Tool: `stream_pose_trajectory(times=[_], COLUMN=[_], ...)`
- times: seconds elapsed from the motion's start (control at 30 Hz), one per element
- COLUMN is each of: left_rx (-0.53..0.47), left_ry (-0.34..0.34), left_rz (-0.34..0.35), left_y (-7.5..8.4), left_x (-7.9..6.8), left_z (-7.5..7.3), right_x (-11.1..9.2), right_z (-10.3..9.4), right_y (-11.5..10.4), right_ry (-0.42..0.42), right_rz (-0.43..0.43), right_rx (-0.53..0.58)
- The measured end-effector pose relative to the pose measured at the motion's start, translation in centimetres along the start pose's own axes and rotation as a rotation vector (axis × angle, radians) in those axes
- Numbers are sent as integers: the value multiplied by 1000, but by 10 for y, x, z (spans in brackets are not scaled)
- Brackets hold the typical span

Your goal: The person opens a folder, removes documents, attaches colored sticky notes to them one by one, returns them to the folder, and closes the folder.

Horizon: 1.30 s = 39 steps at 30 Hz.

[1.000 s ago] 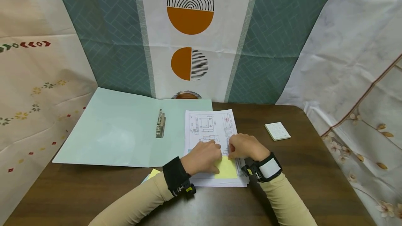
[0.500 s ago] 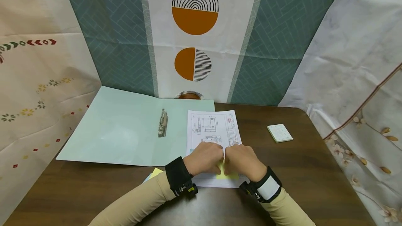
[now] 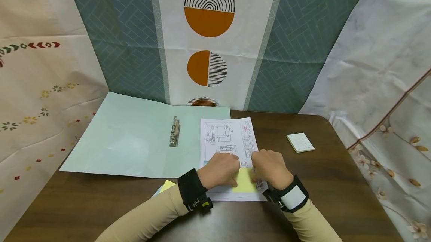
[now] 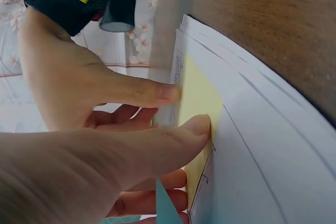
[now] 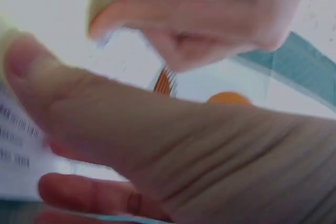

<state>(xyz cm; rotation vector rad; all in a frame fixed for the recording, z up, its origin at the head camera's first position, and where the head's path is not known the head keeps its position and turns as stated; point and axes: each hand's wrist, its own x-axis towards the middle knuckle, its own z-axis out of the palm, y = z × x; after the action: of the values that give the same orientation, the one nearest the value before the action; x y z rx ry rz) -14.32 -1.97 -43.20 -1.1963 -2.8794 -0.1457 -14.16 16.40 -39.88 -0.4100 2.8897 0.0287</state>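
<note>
A yellow sticky note point(image 3: 244, 183) lies on the lower part of a stack of printed sheets point(image 3: 229, 131) with technical drawings. My left hand point(image 3: 220, 171) is at the note's left side; in the left wrist view its straight thumb point(image 4: 195, 126) presses on the yellow paper. Across from it, my right hand point(image 3: 271, 169) touches the note's right side with its thumb. That thumb point(image 5: 31, 64) is blurred in the right wrist view. The other fingers are mostly hidden from above. A bit of a blue sticky note point(image 4: 167, 205) shows near my left fingers.
An open pale green folder point(image 3: 124, 141) with a metal clip point(image 3: 174, 132) lies at the left, partly under the sheets. More sticky notes point(image 3: 167, 185) show beside my left forearm. A small white square pad point(image 3: 300, 143) sits at the right on the wooden table point(image 3: 323, 182).
My right hand moved left until it met the left hand over the yellow note, then slid back right. My left hand stayed nearly in place. The view shifted slightly.
</note>
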Motion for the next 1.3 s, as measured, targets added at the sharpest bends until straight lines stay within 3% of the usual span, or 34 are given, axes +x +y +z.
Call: stream_pose_trajectory(times=[0.2,0.33,0.53,0.7,0.93,1.1,1.3], left_rx=[-18,-35,-31,-20,-38,-5,26], left_ry=[17,14,-12,-12,0,-15,-40], left_rz=[-9,-10,-13,-4,-8,-9,-10], left_y=[-1,-2,-1,1,1,3,9], left_x=[0,1,1,0,0,1,-2], left_z=[2,2,1,0,0,-1,-8], right_x=[-7,-7,-7,-6,0,-7,-7], right_z=[1,5,4,3,20,7,4], right_y=[-19,-25,-15,-8,-15,-17,-11], right_ry=[9,-9,-10,-2,-15,-11,-15], right_rz=[-77,-13,46,33,-19,27,-1], right_rx=[28,-9,-41,-47,-27,-21,19])
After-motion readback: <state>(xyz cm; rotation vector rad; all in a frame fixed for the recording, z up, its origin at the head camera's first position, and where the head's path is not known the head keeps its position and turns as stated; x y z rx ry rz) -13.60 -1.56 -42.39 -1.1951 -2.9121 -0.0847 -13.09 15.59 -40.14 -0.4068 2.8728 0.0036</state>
